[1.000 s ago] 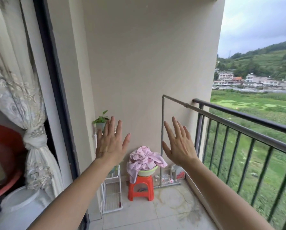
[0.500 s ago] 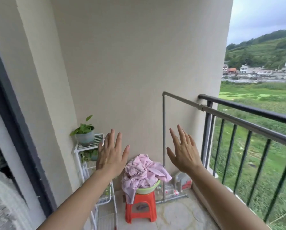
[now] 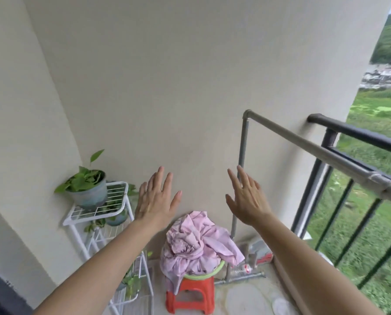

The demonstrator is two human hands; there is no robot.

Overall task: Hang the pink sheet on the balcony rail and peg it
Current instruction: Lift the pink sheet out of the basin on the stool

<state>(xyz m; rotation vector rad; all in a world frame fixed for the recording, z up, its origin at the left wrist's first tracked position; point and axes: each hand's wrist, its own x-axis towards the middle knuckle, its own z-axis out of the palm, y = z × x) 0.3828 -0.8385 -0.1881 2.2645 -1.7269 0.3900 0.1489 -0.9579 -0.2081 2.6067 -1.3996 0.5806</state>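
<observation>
- Beige balcony wall (image 3: pixel 167 76) filling the background; balcony rail (image 3: pixel 358 135) at 3 o'clock.
- Pink sheet (image 3: pixel 196 244) bunched in green basin (image 3: pixel 217 269) on red stool (image 3: pixel 190 294), at 6 o'clock.
- White rack (image 3: pixel 99 212) with potted plant (image 3: pixel 87 187), at 9 o'clock.
- Left hand (image 3: pixel 154 201) and right hand (image 3: pixel 246 201) raised above the sheet, fingers spread, empty.

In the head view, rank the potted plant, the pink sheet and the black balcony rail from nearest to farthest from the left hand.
1. Potted plant: on the white rack, just left of the open left hand.
2. Pink sheet: heaped in the basin on the red stool, below and right. It and the plant are close to a tie.
3. Black balcony rail: far right, beyond the right hand.
</observation>
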